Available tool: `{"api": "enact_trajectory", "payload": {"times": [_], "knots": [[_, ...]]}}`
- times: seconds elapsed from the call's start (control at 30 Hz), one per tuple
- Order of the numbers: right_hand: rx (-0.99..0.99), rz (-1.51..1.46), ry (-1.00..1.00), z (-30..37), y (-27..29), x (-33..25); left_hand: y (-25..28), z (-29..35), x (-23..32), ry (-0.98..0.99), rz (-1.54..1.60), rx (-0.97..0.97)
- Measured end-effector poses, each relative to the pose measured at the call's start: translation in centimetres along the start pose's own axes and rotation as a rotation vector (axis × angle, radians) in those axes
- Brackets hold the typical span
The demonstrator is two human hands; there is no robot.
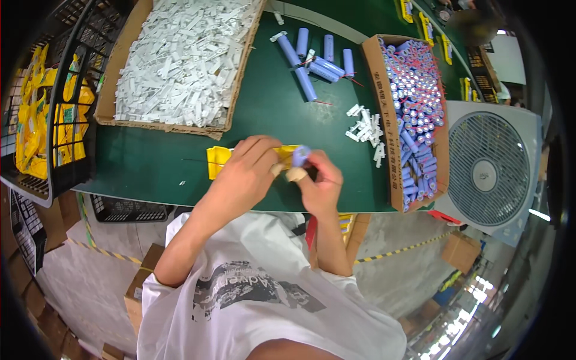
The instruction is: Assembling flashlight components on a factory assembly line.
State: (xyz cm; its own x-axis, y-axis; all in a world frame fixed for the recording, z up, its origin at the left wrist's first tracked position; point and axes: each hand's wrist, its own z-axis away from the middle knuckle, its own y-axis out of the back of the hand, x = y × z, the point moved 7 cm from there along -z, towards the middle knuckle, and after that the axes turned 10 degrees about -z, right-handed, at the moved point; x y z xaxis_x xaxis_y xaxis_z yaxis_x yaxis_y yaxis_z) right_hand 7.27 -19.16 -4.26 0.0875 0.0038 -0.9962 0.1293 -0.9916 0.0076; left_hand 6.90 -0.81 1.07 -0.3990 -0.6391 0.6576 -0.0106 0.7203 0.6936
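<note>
Over green bench (pixel 180 162) | both hands (pixel 252 171) on lilac cell (pixel 300 155) | yellow sheet (pixel 217 161) under

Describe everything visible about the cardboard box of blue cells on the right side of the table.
The cardboard box is a long, open-topped brown carton lying on the green table near its right edge. It is packed with pale blue cylindrical cells, most standing on end at the far part, some lying loose at the near end. Neither hand touches it.

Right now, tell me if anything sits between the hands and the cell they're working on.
Nothing visible does. The right hand already holds the blue cylindrical cell, and the left hand touches it above the yellow sheet.
</note>
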Motion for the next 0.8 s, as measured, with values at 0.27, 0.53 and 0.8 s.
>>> {"api": "enact_trajectory", "payload": {"times": [0.27,0.53,0.8], "knots": [[-0.295,0.442,0.287,-3.3,-2.1,-5.2,0.1,-0.3,0.1,0.01,-0.042,-0.001],[-0.353,0.443,0.227,-3.7,-1.6,-4.2,0.0,0.0,-0.2,0.01,-0.018,0.071],[-0.178,0.052,-0.009,-3.3,-0.2,-0.6,0.4,-0.2,-0.7,0.091,0.106,0.123]]}}
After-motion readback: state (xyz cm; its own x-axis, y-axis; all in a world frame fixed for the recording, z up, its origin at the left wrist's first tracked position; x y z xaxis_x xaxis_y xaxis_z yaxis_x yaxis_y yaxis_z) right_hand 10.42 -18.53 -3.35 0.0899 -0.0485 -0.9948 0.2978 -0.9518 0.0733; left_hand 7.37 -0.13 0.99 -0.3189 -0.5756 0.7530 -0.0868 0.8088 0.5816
